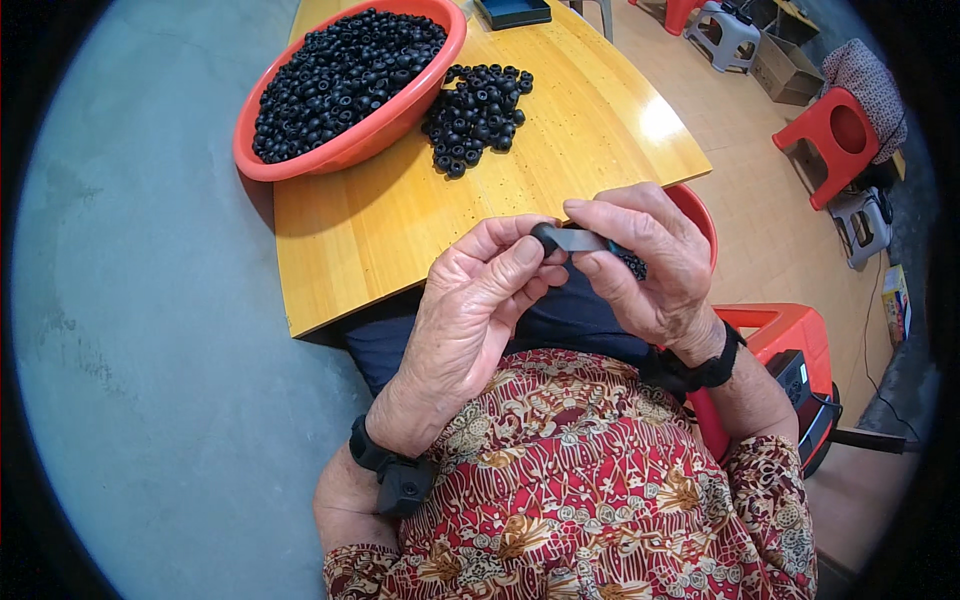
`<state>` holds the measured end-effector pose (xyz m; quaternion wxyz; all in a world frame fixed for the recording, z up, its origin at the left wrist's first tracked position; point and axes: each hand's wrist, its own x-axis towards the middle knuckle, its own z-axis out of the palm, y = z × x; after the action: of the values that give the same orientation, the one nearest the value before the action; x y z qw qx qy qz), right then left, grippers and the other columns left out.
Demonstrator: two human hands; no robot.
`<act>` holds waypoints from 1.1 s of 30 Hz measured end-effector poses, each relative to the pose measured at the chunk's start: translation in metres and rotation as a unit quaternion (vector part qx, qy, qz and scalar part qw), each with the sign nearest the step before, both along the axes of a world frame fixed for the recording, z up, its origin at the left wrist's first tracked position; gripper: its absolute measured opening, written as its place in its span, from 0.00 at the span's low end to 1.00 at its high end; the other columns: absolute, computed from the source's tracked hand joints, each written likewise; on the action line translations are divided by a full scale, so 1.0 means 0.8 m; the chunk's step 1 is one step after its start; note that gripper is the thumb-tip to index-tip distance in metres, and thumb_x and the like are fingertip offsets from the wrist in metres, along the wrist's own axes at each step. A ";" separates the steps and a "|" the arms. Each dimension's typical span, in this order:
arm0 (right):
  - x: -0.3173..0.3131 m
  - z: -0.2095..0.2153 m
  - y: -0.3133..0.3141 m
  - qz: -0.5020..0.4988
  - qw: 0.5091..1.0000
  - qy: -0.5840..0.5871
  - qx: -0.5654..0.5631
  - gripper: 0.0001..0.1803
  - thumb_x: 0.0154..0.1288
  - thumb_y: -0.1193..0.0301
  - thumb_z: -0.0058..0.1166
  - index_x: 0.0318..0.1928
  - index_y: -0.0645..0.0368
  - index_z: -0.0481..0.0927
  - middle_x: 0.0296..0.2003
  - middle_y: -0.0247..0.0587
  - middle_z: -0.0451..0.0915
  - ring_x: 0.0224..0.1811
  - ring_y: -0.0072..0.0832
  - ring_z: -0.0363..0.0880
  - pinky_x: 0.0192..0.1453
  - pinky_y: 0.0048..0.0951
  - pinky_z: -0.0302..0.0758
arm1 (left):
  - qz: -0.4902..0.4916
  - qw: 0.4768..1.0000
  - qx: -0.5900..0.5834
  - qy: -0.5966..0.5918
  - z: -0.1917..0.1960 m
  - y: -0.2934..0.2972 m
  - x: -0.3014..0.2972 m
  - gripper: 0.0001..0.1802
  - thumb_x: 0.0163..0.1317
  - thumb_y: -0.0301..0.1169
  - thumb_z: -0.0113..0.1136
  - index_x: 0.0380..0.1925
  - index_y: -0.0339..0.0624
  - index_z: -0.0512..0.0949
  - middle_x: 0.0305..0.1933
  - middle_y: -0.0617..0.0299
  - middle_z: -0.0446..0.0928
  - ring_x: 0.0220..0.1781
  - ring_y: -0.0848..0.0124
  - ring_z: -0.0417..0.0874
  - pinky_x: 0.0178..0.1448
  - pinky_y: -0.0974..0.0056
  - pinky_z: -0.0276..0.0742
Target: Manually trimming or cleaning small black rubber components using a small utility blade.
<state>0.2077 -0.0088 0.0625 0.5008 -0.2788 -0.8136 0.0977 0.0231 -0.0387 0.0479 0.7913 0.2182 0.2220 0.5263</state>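
Observation:
Over my lap, close to the table's near edge, my left hand (pixel 475 285) pinches a small black ring-shaped rubber piece (pixel 544 237) between thumb and fingers. My right hand (pixel 655 262) grips a small knife (pixel 580 241), its grey blade pointing left and touching or nearly touching the black piece. Most of the knife's handle is hidden in my fingers. Beyond my hands, a loose pile of similar black pieces (pixel 478 122) lies on the yellow wooden table (pixel 590 110). To its left, a red basin (pixel 390 130) is heaped with many more of them.
A second red basin (pixel 700 222) sits below my right hand, partly hidden, with dark bits inside. A dark tray (pixel 515 12) lies at the table's far edge. Right of me are a red stool (pixel 770 322) with a black device (pixel 790 378), another red stool (pixel 835 135) and a cardboard box (pixel 785 68).

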 end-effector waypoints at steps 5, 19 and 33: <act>0.004 -0.009 0.007 0.011 0.991 0.073 -0.109 0.14 0.55 0.77 0.63 0.44 0.65 0.81 0.32 0.45 0.81 0.32 0.32 0.81 0.34 0.28 0.76 | 0.003 1.000 0.002 0.021 0.001 0.000 -0.002 0.10 0.65 0.27 0.58 0.45 0.37 0.76 0.43 0.60 0.80 0.44 0.73 0.81 0.53 0.68 0.78; -0.003 -0.002 -0.001 0.047 0.997 0.013 -0.066 0.17 0.52 0.75 0.65 0.45 0.61 0.83 0.32 0.44 0.80 0.32 0.33 0.81 0.34 0.29 0.78 | -0.001 1.000 -0.006 0.010 -0.001 0.000 0.000 0.15 0.64 0.26 0.58 0.50 0.36 0.71 0.45 0.58 0.79 0.46 0.73 0.81 0.54 0.68 0.77; -0.003 -0.005 0.000 0.041 0.999 -0.016 -0.026 0.17 0.53 0.73 0.65 0.45 0.61 0.83 0.31 0.43 0.79 0.29 0.33 0.79 0.30 0.30 0.76 | 0.001 1.000 -0.008 0.004 -0.008 0.001 -0.004 0.18 0.63 0.30 0.61 0.51 0.37 0.71 0.47 0.60 0.78 0.47 0.72 0.80 0.55 0.67 0.76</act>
<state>0.2049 -0.0087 0.0581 0.4760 -0.2597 -0.8293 0.1351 0.0199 -0.0379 0.0418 0.7918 0.2137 0.2301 0.5239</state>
